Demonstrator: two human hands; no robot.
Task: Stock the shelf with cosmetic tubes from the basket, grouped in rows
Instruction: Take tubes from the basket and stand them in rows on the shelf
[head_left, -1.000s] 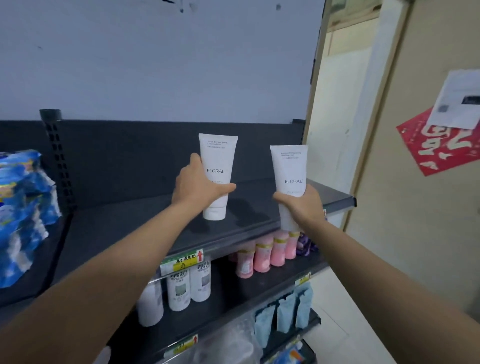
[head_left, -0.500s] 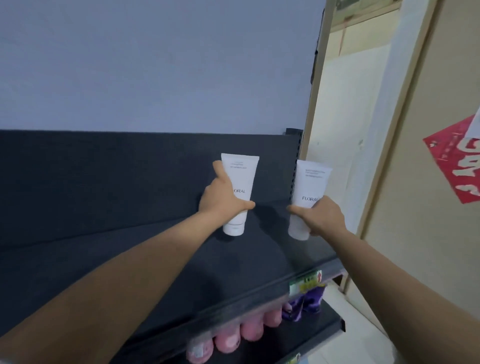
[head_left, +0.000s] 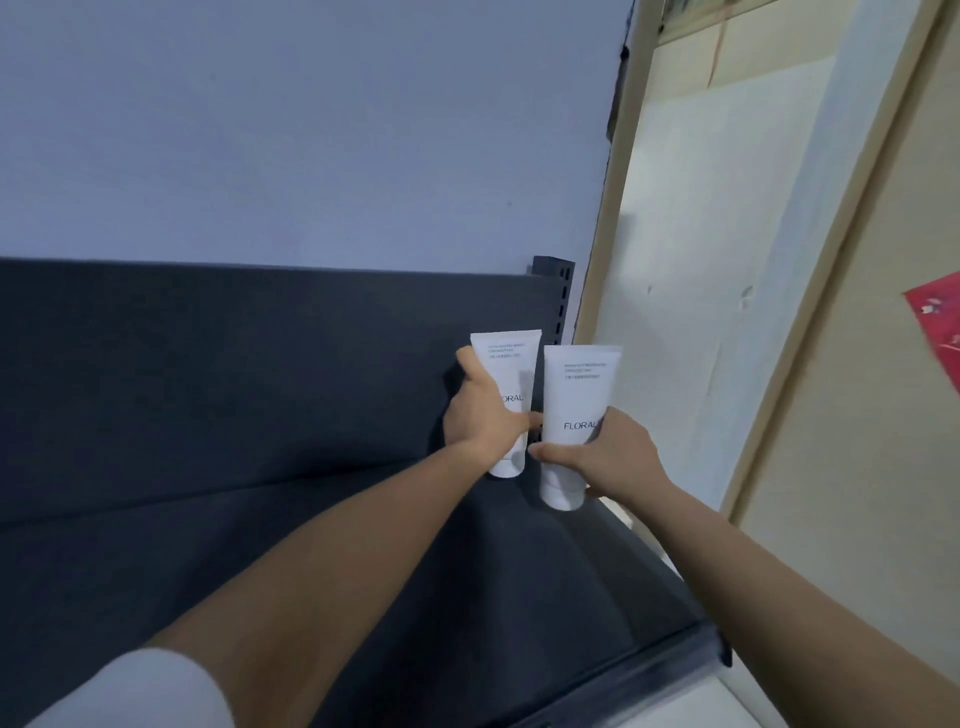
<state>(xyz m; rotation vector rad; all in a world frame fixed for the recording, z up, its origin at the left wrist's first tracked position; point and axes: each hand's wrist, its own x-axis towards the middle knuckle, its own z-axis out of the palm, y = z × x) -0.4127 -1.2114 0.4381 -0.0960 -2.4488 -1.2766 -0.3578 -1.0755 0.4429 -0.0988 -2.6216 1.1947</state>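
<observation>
Nearest my camera, a white sleeve (head_left: 140, 691) covers the upper left arm, and both bare forearms reach out over the shelf (head_left: 260, 561), a flat, dark, matte deck with a raised front lip.

At the shelf's far right end, the left hand (head_left: 480, 415) wraps the left tube (head_left: 508, 371) around its middle, thumb across the front and fingers curled behind. The right hand (head_left: 610, 457) grips the right tube (head_left: 577, 395) low on its body, with the thumb in front and the fingers clamped round the far side.

Both tubes are smooth white plastic printed FLORAL, tapering from a round cap to a flat crimped end. Each stands with its long axis upright, cap down and crimp up. They sit just beside each other, a thin gap between. I cannot tell whether the caps touch the deck.

Behind them rises the dark back panel (head_left: 208, 364) and a slotted upright post (head_left: 558, 291), then a pale plain wall (head_left: 311, 130). Off right are a cream door frame (head_left: 618, 218) and a red paper (head_left: 940, 332).
</observation>
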